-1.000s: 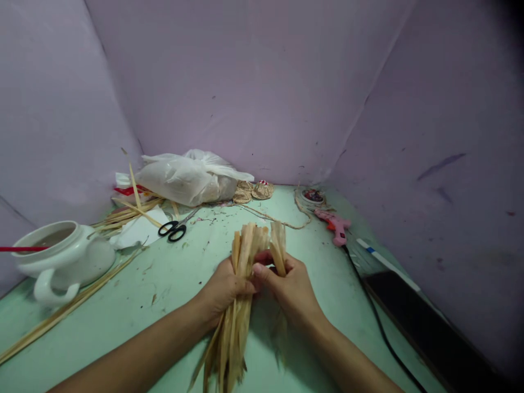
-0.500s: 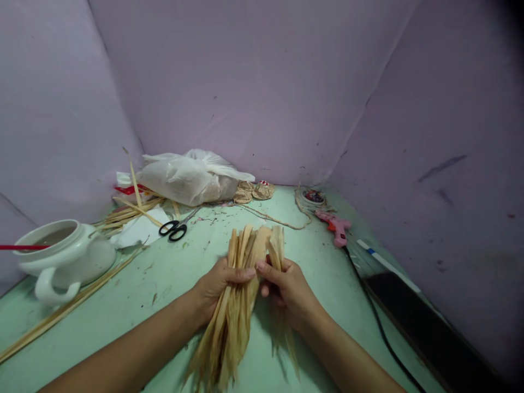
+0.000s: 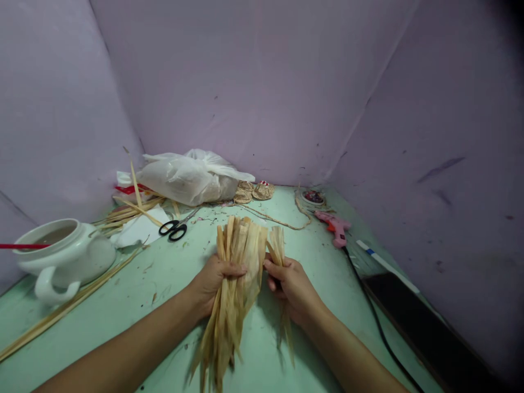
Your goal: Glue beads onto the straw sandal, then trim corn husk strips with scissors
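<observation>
My left hand is closed round a thick bundle of dried straw-coloured leaf strips, which stands over the green table and fans out below my wrist. My right hand pinches a smaller bunch of the same strips, held just to the right of the big bundle and slightly apart from it. Both hands sit near the middle of the table.
A white ceramic pot with a red stick stands at left, long strips lying beside it. Black scissors, a white plastic bag, small woven pieces, twine and a pink glue gun with its black cord lie farther back. Purple walls enclose the table.
My hands have drawn apart. The small bunch in my right hand has separated from the big bundle, which has shifted a little left.
</observation>
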Tool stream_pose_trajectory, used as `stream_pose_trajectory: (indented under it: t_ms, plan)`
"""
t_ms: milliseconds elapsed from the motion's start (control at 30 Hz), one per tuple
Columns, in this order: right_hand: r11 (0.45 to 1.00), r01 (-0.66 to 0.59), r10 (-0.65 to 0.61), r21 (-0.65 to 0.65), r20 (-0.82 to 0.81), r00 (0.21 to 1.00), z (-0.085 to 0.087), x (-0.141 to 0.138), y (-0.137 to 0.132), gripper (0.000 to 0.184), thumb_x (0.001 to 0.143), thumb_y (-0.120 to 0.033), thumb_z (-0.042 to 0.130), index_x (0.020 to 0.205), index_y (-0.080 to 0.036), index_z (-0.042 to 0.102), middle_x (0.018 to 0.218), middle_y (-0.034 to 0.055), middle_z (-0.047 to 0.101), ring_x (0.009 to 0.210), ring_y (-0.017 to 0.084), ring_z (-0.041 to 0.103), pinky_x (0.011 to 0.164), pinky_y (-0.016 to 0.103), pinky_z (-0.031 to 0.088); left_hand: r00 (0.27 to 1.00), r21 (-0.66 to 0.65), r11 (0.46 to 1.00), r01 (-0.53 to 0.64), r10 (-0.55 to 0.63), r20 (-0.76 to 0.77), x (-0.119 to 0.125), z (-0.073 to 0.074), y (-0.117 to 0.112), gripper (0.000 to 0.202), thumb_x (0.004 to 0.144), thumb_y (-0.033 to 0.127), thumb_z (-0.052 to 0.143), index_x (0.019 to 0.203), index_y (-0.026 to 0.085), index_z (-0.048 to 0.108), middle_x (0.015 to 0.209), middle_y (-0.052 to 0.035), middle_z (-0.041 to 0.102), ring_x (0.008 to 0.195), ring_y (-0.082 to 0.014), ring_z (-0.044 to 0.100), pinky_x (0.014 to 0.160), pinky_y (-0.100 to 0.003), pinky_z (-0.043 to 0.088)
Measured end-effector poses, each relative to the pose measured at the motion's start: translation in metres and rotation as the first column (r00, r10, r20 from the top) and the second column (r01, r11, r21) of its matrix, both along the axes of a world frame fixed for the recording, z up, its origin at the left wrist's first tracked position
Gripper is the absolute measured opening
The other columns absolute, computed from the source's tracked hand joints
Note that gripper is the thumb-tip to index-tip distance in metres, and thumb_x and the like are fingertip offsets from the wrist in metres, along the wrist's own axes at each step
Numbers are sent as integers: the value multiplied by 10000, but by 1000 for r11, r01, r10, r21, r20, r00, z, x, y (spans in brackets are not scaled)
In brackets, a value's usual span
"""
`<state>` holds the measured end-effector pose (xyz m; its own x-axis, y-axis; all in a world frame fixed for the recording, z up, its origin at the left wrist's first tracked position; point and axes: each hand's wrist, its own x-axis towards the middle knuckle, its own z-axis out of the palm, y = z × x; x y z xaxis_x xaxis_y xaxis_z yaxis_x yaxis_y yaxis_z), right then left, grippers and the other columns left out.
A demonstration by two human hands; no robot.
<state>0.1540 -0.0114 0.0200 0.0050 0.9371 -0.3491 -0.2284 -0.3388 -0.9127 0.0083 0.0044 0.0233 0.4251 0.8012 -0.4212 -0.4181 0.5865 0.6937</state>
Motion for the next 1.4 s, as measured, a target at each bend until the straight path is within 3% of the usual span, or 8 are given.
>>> stream_pose_trajectory:
  t_ms: [200,367,433,567,767,967,1200,1400]
  plan:
    - [998,0,2,69,-32,999,-1,-1,-3,433,580,-480,713,802,-147,550,482,-57,461,365,41,346,325,158,104,992,111,990,-85,94,-82,5,1,-6,332,461,98,684,791,73,650,574,-77,673,463,-182,591,439,-282,478]
    - [997,20,-11,71,-128,992,3,-2,-6,521,581,-620,639,815,-167,532,649,-18,550,376,28,371,302,147,93,962,138,972,-189,212,-173,10,4,-10,310,442,102,683,748,94,636,513,-24,642,420,-154,553,418,-269,458]
    - [996,39,-31,84,-89,996,4,-3,-5,490,556,-559,687,798,-167,522,593,-34,532,363,25,350,301,146,100,953,147,965,-218,243,-183,11,4,-11,331,437,89,680,764,102,627,512,-8,635,425,-150,553,437,-274,466]
    - [993,117,-117,32,6,993,2,-4,-2,337,533,-324,727,704,-176,477,376,-107,374,321,26,255,314,157,109,973,143,975,-171,190,-129,9,1,-10,337,453,99,684,784,98,616,550,-23,643,505,-185,598,521,-323,506]
    - [979,201,-202,-13,-15,979,-1,2,4,245,559,-261,650,642,-197,428,342,-116,346,305,28,234,327,162,98,918,142,951,-274,302,-255,3,0,1,192,482,132,678,560,129,502,359,39,485,330,-69,443,342,-163,348]
    - [988,153,-153,-18,22,988,-1,0,2,232,571,-295,614,578,-193,406,352,-103,355,301,27,262,315,166,106,915,129,949,-288,313,-254,-1,0,8,285,483,192,718,603,160,461,341,115,361,261,-11,265,276,-126,165]
    - [999,23,-23,-26,10,1000,-1,-10,-4,156,573,-288,554,626,-176,460,399,-82,401,308,34,327,311,161,95,924,139,963,-231,262,-279,-1,-6,7,234,536,252,703,538,112,515,355,38,458,301,-35,373,299,-128,262]
    - [997,-69,69,-25,10,998,-1,-15,-8,166,588,-295,569,662,-161,504,434,-54,459,319,44,348,318,176,114,923,125,967,-221,249,-295,0,-9,4,147,469,135,662,479,99,520,332,34,447,292,-38,372,296,-130,260]
